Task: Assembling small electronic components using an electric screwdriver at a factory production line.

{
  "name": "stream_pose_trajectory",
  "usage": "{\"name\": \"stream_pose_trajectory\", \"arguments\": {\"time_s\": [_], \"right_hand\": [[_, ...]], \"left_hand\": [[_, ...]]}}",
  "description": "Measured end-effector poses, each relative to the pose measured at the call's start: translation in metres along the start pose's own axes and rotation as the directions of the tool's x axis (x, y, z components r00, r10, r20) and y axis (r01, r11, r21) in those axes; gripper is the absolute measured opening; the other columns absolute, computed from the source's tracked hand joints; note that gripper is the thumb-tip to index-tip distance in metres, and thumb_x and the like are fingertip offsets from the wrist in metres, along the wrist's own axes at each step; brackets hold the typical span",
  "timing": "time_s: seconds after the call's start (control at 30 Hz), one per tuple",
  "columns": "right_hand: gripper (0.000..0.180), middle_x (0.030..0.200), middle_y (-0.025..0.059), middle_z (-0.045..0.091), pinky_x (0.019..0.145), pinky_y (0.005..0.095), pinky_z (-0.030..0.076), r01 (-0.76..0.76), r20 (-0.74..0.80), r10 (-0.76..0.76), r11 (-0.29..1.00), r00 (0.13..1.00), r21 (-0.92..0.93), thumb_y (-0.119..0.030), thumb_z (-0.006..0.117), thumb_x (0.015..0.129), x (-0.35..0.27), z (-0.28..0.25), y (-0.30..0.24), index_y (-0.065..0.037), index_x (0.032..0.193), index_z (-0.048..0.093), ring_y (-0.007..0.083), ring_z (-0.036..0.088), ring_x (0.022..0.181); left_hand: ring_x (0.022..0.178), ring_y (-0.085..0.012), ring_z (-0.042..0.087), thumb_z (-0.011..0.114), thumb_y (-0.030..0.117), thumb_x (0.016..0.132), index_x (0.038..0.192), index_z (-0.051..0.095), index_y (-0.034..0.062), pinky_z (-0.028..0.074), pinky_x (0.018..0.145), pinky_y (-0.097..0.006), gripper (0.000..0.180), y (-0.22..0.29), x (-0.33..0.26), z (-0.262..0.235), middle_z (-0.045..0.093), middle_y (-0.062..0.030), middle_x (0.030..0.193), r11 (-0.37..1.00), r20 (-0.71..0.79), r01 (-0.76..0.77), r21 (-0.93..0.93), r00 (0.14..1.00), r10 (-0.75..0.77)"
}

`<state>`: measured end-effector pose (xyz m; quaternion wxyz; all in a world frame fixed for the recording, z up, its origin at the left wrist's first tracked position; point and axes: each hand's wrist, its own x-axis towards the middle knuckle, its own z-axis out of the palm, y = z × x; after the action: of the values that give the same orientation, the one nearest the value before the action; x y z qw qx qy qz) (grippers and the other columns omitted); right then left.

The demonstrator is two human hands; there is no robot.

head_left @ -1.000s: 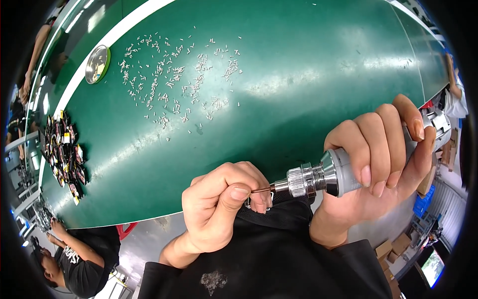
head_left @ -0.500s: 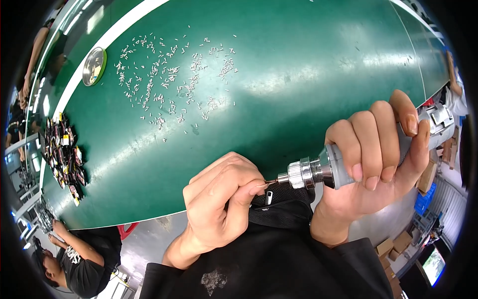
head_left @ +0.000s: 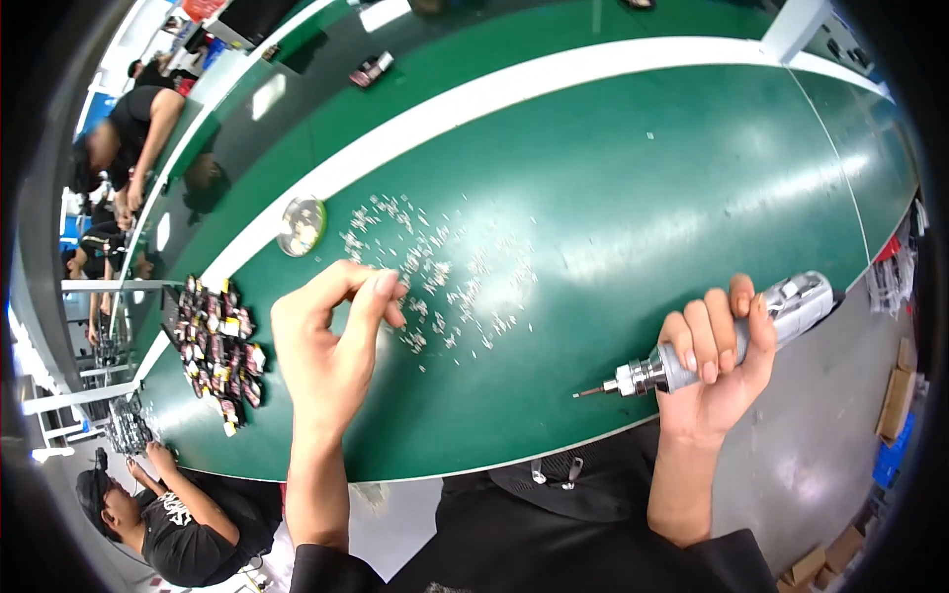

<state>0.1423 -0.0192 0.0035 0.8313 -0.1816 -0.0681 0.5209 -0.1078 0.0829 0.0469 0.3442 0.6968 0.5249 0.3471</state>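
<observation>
My right hand (head_left: 717,366) is wrapped round the grey body of an electric screwdriver (head_left: 678,368). Its thin bit points left over the near part of the green table. My left hand (head_left: 331,341) is raised at the left, thumb and fingertips pinched together; whatever may be between them is too small to make out. Just beyond and right of those fingertips, many tiny silver pin-like pieces (head_left: 435,272) lie scattered on the tabletop. I cannot tell their exact kind.
A shallow round dish with a green rim (head_left: 318,223) stands by the white strip (head_left: 474,79). Left of my hand lies a pile of small black items with coloured labels (head_left: 222,341). A co-worker (head_left: 188,524) sits at lower left. Cardboard boxes (head_left: 898,400) stand at right.
My left hand has left the screwdriver's bit and moved left, towards the scattered pieces. The right hand still holds the screwdriver, now apart from the left. The view has shifted, showing more beyond the table.
</observation>
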Motion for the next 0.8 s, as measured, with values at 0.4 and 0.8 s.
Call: {"name": "stream_pose_trajectory", "arguments": {"time_s": [0.4,0.8], "right_hand": [[0.016,0.052,-0.0016,0.037,0.049,0.0284,0.038,-0.068,0.107,0.062,0.996,0.992,0.056,-0.022,0.049,0.096,-0.005,-0.013,-0.007,-0.01,0.086,0.043,0.0101,0.037,0.043],[0.012,0.052,-0.0014,0.037,0.052,0.03,0.037,-0.132,0.103,0.126,0.99,0.987,0.054,-0.021,0.051,0.093,-0.001,-0.015,-0.007,-0.011,0.086,0.047,0.0111,0.037,0.044]], "left_hand": [[0.098,-0.0413,0.062,0.057,0.032,0.09,0.113,0.051,0.0007,0.048,0.085,-0.047,0.039,-0.043,0.197,0.01,0.064,-0.024,0.104,0.665,-0.088,0.038,0.745,0.995,0.041],[0.103,-0.0378,0.058,0.066,0.017,0.081,0.12,0.053,-0.0029,0.05,0.09,-0.045,0.046,-0.058,0.229,0.012,0.06,-0.0224,0.108,0.567,0.028,-0.142,0.811,0.979,0.204]]}}
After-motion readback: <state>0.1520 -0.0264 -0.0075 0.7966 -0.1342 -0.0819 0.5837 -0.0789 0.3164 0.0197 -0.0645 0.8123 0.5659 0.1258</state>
